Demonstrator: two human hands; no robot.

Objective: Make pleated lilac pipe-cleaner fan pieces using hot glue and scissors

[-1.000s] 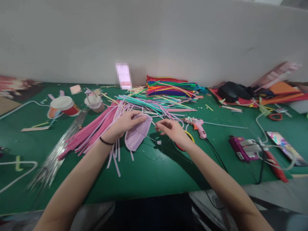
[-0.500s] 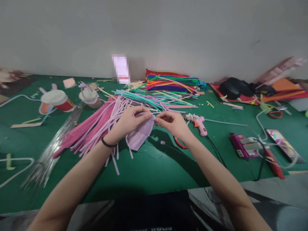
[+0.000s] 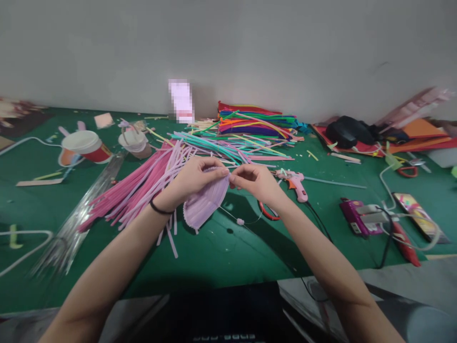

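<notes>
Okay so, right hand (image 3: 252, 180) now tucked in at the far right corner of the lilac ribbed piece (image 3: 206, 204), fingertips up against those of the left hand (image 3: 200, 177), versus a second ago, off to the right with a clear gap. Probably means fiddly two-handed work on that one corner now, instead of just left-handed holding. Left thumb and fingers closed on the corner, right thumb and finger pinched together at its very tip, barely any opening in either; can't make out anything tiny in between. Piece itself held tilted over the middle of the green table (image 3: 200, 259), scalloped edge toward the near side. Just to the right, a thin thread with a small lilac blob (image 3: 240, 221), then a red loop (image 3: 267, 212) half behind the right wrist, and farther right a pink glue gun (image 3: 299, 187). Off left, a big spread of pink and lilac strips (image 3: 134, 193), some silvery wires (image 3: 59, 250) and a red-and-white cup (image 3: 99, 153). Far side, rainbow bundles (image 3: 253, 125) by a plain grey wall (image 3: 107, 52). Over right, a purple box (image 3: 352, 221) with white plugs, plus a phone (image 3: 417, 212). Pretty messy, honestly, scraps everywhere.
</notes>
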